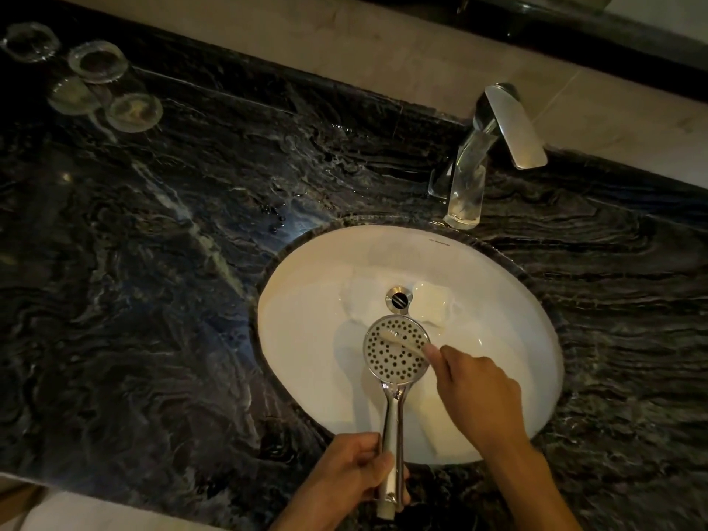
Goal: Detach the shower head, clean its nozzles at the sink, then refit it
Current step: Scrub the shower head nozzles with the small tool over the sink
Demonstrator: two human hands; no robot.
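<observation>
The chrome shower head is held over the white oval sink, its round face with several dark nozzles turned up. My left hand grips the lower end of its handle near the sink's front rim. My right hand pinches a pale toothbrush whose bristle end lies across the upper part of the nozzle face. The toothbrush looks blurred.
A chrome faucet stands behind the sink, its spout over the basin; the drain lies just beyond the shower head. Several upturned glasses stand at the far left of the dark marble counter. Water drops lie left of the sink.
</observation>
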